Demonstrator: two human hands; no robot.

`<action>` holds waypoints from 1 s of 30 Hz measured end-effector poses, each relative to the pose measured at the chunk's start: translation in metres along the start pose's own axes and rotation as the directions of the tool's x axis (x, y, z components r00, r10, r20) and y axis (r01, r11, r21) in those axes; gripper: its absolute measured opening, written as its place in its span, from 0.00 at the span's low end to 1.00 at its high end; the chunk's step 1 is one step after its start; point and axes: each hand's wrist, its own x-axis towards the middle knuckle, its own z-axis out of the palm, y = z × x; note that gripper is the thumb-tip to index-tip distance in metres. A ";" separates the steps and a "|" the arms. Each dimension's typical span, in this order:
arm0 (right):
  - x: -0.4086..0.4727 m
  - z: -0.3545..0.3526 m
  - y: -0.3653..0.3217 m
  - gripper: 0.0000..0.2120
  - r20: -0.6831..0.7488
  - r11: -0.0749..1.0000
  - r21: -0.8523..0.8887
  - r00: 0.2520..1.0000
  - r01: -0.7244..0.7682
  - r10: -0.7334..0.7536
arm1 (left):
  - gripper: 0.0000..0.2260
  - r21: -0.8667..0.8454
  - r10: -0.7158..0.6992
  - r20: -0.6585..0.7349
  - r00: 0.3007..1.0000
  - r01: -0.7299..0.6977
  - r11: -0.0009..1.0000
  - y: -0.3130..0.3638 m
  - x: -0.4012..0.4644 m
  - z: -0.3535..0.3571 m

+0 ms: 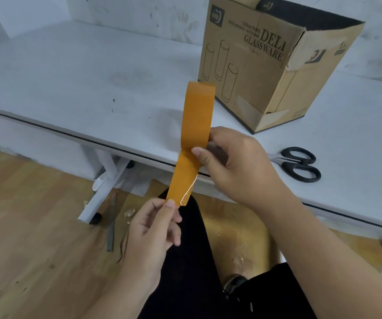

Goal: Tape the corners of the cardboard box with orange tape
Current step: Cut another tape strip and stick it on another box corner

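Observation:
An orange tape roll stands on edge in the air over the table's front edge, gripped by my right hand with the thumb on the tape. A pulled-out strip of orange tape runs down from the roll to my left hand, which pinches its free end between thumb and forefinger. The cardboard box, printed with glassware drawings, sits open-topped on the table behind the roll, one corner toward me, its right-side flap torn.
Black-handled scissors lie on the white table to the right of my right hand. Below are my dark-trousered legs, a wooden floor with scraps of clear tape, and the table's white leg.

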 end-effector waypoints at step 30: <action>0.000 -0.010 -0.010 0.12 0.035 0.992 0.071 0.994 -0.106 0.104 | 0.16 0.049 -0.080 0.143 0.986 0.073 0.996 -0.019 0.055 0.012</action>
